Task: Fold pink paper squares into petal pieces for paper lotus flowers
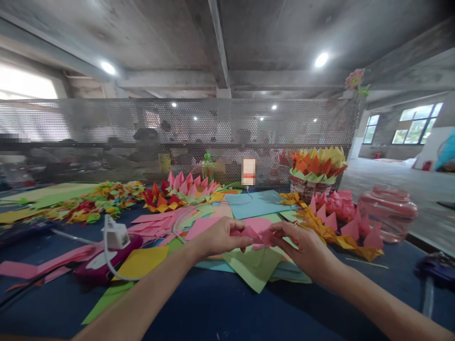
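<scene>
A small piece of folded pink paper (261,232) is held up between both hands, over a pile of coloured sheets. My left hand (222,237) pinches its left side between thumb and fingers. On the right side, my right hand (298,244) grips it with thumb and forefinger; something dark red shows on one finger. Beneath the hands lie light green paper sheets (254,272) and a blue sheet (256,204). Folded pink paper points (350,230) and orange-yellow folded strips (320,227) lie just right of my right hand. The exact folds between the fingertips are blurred.
A purple power strip (106,265) with a white charger (116,235) stands at left, its cable looping across. Behind are small folded papers (110,199), a green-capped bottle (207,166) and a perforated screen (199,118). At right stand a paper-flower basket (309,182) and pink glass jar (387,213).
</scene>
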A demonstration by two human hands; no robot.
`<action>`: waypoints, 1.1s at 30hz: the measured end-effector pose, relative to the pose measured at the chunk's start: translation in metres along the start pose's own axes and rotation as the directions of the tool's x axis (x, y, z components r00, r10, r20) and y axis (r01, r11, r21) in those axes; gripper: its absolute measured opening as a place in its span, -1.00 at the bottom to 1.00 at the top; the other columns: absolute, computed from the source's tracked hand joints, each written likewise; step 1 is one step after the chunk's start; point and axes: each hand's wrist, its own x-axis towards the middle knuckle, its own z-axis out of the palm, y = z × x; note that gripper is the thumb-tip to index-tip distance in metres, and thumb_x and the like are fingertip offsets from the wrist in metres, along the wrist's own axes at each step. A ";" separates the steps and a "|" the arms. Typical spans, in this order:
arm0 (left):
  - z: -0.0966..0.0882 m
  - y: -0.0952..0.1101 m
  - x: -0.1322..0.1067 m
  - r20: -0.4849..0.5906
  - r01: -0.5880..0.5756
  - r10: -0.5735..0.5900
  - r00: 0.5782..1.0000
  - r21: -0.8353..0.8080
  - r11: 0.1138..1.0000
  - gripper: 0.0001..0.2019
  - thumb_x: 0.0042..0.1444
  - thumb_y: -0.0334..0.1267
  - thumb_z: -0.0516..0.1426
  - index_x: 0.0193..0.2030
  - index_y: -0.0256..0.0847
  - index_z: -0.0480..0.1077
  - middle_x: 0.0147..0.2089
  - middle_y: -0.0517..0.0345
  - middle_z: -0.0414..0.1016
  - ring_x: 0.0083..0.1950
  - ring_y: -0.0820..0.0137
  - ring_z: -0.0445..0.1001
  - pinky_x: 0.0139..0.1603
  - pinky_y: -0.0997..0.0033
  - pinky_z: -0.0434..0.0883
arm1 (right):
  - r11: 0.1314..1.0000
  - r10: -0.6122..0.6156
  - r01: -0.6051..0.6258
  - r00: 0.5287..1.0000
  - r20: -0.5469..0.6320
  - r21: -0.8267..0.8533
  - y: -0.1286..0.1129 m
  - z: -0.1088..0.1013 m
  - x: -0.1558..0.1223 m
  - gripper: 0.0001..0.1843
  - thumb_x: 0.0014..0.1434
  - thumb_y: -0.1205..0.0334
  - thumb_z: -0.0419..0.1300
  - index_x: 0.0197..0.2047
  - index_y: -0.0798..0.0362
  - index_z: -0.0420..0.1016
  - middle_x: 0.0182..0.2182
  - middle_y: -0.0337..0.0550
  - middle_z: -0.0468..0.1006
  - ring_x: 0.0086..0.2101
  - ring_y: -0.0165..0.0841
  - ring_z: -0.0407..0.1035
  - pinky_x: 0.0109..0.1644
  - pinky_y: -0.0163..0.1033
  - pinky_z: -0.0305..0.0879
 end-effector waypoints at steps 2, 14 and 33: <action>0.000 -0.002 0.000 0.000 -0.007 0.007 1.000 -0.002 1.000 -0.69 0.10 -0.05 0.24 -0.20 -0.29 0.55 -0.41 0.16 0.48 -0.36 0.45 0.39 -0.29 0.51 0.27 | 1.000 0.001 -0.001 1.000 0.001 -0.004 0.001 0.000 -0.001 -0.88 0.30 0.26 0.11 -0.12 -0.03 0.44 -0.30 -0.18 0.62 -0.29 -0.34 0.52 -0.23 -0.30 0.39; 0.001 -0.002 0.001 -0.017 -0.009 0.009 1.000 0.016 1.000 -0.62 0.07 0.03 0.24 -0.21 -0.29 0.55 -0.42 0.15 0.48 -0.36 0.43 0.40 -0.29 0.51 0.30 | 1.000 0.007 -0.006 1.000 0.012 -0.022 0.000 0.001 -0.001 -0.88 0.30 0.26 0.11 -0.12 -0.02 0.46 -0.27 -0.17 0.61 -0.28 -0.34 0.50 -0.21 -0.29 0.36; 0.012 0.003 -0.001 -0.047 -0.053 0.058 0.997 0.102 0.993 -0.71 0.14 -0.08 0.18 -0.30 -0.29 0.57 -0.50 0.18 0.44 -0.44 0.45 0.36 -0.43 0.54 0.23 | 0.991 0.125 -0.128 0.989 0.084 0.033 -0.010 -0.003 0.000 -0.77 0.29 0.04 0.11 -0.12 0.01 0.40 -0.32 -0.19 0.57 -0.30 -0.33 0.46 -0.22 -0.29 0.34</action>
